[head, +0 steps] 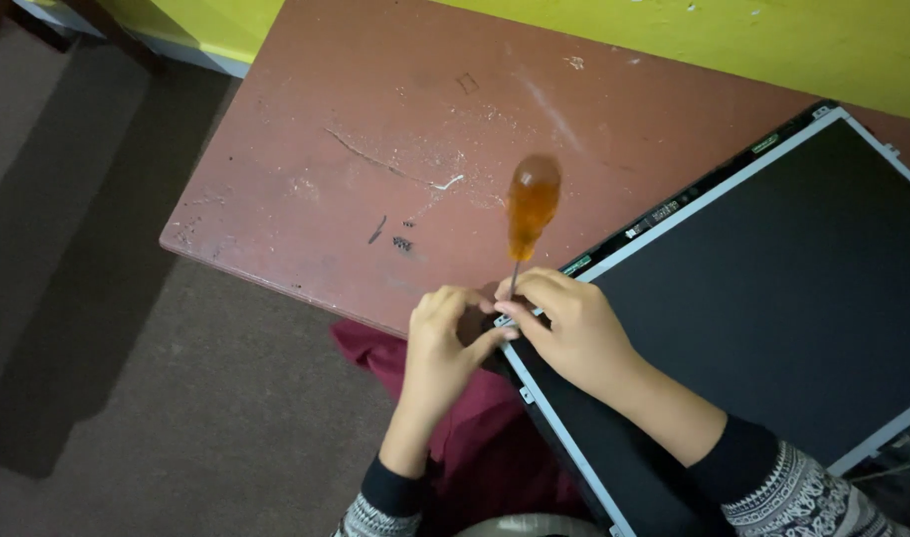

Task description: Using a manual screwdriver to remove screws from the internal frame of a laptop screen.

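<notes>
Your right hand (574, 333) pinches the shaft of the orange-handled screwdriver (531, 207), its handle pointing toward 12 o'clock. Your left hand (443, 348) curls against the dark panel (773, 298) corner, at 9 o'clock on the panel.

Flat dark screen panel (773, 298) — silver-framed, on table's right; rectangular

From my remote view, I see the person's left hand (443, 343) and right hand (572, 333) bare, no gloves, rings or watch. Both forearms are uncovered up to pushed-back sleeves: a plain black cuff band on each, then grey-and-white knit fabric with a zigzag pattern. Dark red cloth covers the lap.
</notes>
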